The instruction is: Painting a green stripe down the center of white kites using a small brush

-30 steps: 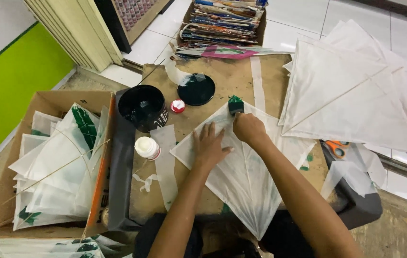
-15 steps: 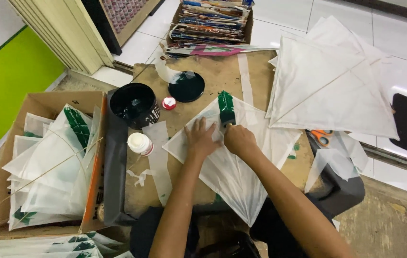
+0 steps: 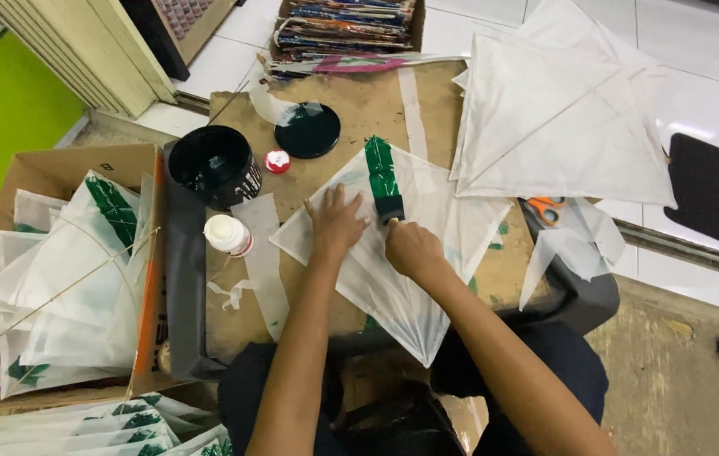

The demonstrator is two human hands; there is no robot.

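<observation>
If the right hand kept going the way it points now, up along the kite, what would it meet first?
The right hand holds a sponge brush pointing up the white kite. First in line is the green painted stripe, then probably bare cardboard.

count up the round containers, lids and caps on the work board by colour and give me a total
Black: 2, the paint pot and the flat lid.
White: 1, the small bottle.
Red: 1, the small cap.
Total: 4.
</observation>
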